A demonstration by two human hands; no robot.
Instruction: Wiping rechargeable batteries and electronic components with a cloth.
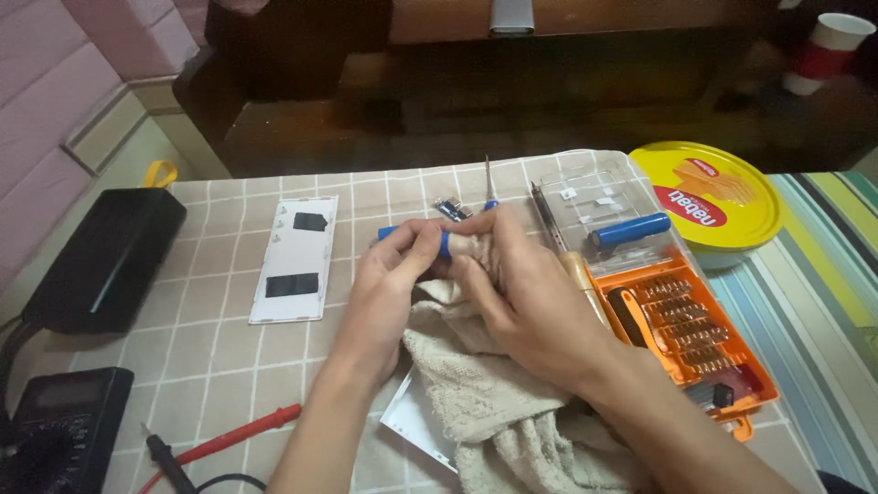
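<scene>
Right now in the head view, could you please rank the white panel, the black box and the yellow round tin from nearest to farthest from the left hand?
1. The white panel, flat on the checked cloth just left of the left hand.
2. The black box, farther left, by the table edge.
3. The yellow round tin, across on the far right, beyond the screwdriver bit set.

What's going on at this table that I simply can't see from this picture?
- Blue cylinder in the head view: its middle is hidden by the left hand and its end by the beige cloth under the right hand.
- Black meter: cut off by the frame's left and bottom edges.
- Bits in the orange screwdriver case: too small to tell apart.
</scene>
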